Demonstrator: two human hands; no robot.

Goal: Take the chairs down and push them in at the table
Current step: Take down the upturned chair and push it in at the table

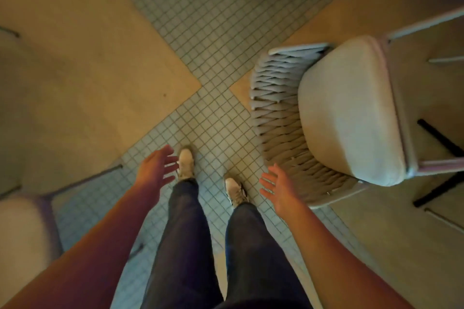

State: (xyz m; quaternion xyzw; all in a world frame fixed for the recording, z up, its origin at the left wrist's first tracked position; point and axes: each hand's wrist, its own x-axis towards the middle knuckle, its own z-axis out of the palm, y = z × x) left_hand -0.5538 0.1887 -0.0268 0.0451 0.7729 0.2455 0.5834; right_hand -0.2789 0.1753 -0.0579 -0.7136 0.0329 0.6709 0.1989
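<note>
Head view looks straight down at a tiled floor (216,40) between two wooden benches. The left bench (82,63) fills the 9 to 11 o'clock side; the right bench (376,2) lies toward 2 o'clock. A chair (346,110) with a pale cushioned seat and woven back sits at 3 o'clock, its legs partly under the right bench. Part of a second chair (22,228) shows at 8 o'clock. The left hand (157,168) is spread open and holds nothing. The right hand (277,187) is also open and empty, just beside the woven back. Two shoes (185,162) stand on the tiles at 6 o'clock.
</note>
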